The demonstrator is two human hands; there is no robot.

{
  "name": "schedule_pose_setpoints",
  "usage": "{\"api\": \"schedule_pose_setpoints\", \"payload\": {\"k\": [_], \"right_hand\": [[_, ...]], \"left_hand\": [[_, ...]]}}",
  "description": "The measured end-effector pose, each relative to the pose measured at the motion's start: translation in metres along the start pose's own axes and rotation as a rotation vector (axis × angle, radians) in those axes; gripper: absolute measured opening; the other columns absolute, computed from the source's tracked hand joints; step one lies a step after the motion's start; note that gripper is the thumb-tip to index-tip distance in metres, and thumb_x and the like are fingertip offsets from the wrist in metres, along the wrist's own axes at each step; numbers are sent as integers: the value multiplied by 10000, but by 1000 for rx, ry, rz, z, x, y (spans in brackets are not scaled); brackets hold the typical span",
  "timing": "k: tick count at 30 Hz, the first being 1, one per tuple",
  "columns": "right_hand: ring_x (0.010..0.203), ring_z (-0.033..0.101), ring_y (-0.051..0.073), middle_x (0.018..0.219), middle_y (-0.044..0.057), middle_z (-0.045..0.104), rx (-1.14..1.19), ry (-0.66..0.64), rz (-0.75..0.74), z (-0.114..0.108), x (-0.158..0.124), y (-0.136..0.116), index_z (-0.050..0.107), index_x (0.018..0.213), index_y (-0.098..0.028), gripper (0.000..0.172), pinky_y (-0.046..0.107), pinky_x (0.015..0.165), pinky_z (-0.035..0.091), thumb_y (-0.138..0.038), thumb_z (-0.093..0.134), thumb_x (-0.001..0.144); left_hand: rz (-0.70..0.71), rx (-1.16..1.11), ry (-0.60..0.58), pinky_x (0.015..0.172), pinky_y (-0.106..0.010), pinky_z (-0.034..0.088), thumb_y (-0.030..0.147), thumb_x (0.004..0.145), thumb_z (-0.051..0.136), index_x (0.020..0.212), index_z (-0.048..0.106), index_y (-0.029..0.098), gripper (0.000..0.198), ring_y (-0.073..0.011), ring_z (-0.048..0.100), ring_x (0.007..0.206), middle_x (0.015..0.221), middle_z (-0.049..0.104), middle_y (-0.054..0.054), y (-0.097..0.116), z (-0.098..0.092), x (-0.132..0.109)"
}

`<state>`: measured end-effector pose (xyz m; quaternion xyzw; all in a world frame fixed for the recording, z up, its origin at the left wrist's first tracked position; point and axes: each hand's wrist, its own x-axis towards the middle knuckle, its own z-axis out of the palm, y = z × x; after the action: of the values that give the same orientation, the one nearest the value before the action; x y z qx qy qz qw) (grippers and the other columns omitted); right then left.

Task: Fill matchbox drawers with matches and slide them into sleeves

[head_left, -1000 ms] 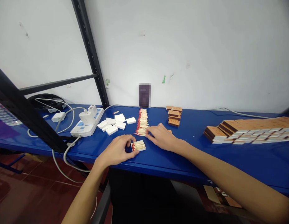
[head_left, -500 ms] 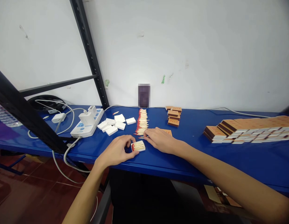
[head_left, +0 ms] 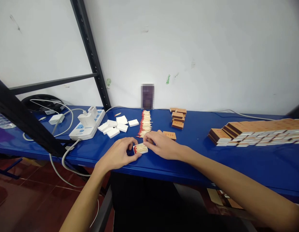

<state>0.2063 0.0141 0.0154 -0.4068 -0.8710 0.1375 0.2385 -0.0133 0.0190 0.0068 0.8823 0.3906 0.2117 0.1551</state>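
My left hand (head_left: 119, 153) grips the left end of a small white matchbox tray (head_left: 145, 151) between thumb and fingers near the table's front edge. Red-headed matches (head_left: 140, 148) fill the tray, heads toward the left. At the tray's far right side, the fingers of my right hand (head_left: 161, 145) are pinched over a few matches, largely hidden by the fingertips. Beyond the hands, a long row of loose matches (head_left: 145, 124) runs back toward the wall. An orange matchbox sleeve (head_left: 170, 135) lies just behind my right hand.
White trays (head_left: 113, 125) lie scattered left of the match row. A small stack of matchboxes (head_left: 178, 119) stands behind, and a large stack (head_left: 250, 132) fills the right. At left are a power strip (head_left: 88, 125), cables and a black shelf post (head_left: 91, 51).
My right hand has moved from the near end of the match row to the tray, bringing matches. My left hand keeps its grip on the tray. The view has shifted slightly.
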Motion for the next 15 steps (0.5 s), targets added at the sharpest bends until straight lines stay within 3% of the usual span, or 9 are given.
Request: {"api": "schedule_pose_setpoints", "payload": {"k": [4,8,15], "right_hand": [[770,569,149,871,26,653,-152,71,46,-4,1,10,577,908,-192,178,261,665,342,-269,430,973],[838,599,171,986,52,666,-354,25,55,-2,2,16,603,948,-198,188,271,659,342,-263,428,974],[739,602,175,901,47,689,-439,-47,117,3,7,21,603,870,-195,179,279,624,307,-254,458,957]], "left_hand": [[-6,-4,-12,632,-269,379,410,809,623,930,597,204,241,-146,503,661,728,539,24,0,0,0],[-7,-9,-11,628,-271,377,416,803,630,931,601,205,248,-148,502,668,731,534,22,1,-1,0],[-18,-13,-17,629,-268,377,421,804,636,937,602,210,251,-145,505,672,734,541,29,1,-2,-1]]}}
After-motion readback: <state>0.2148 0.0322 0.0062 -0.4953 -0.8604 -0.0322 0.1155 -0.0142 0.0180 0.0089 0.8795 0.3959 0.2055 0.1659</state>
